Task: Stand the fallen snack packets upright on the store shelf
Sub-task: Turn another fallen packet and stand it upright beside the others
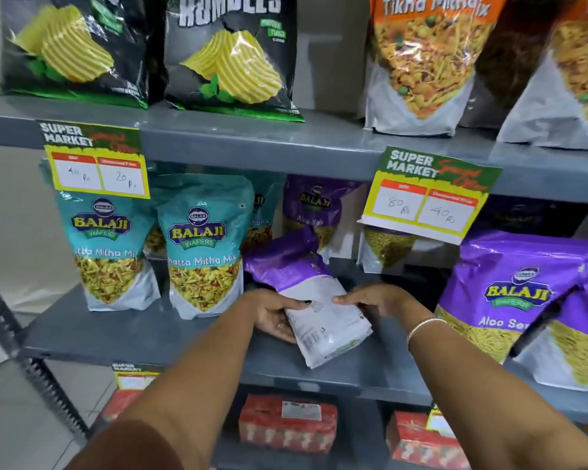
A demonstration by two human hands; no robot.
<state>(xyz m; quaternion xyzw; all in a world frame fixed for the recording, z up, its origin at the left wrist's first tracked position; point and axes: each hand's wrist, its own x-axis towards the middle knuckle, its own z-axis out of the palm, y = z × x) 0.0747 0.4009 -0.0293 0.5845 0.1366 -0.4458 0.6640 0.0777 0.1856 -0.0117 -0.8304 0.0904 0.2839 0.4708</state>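
Note:
A purple and white Aloo Sev packet (306, 286) lies tilted, back side up, on the middle grey shelf (190, 337), its purple top pointing to the back left. My left hand (275, 315) grips its left edge with the thumb on top. My right hand (370, 298) holds the right edge, fingers on the white part. Two teal Khatta Mitha Mix packets (204, 245) stand upright to the left. Upright purple Aloo Sev packets (510, 293) stand to the right, and more (314, 205) stand behind.
Black Rumbles chip bags (231, 52) and orange Tikha Mitha Mix packets (425, 59) stand on the upper shelf. Two price tags (95, 161) (428, 195) hang from its front edge. Red boxes (287, 424) sit on the shelf below. A slotted upright post (21, 340) runs at the left.

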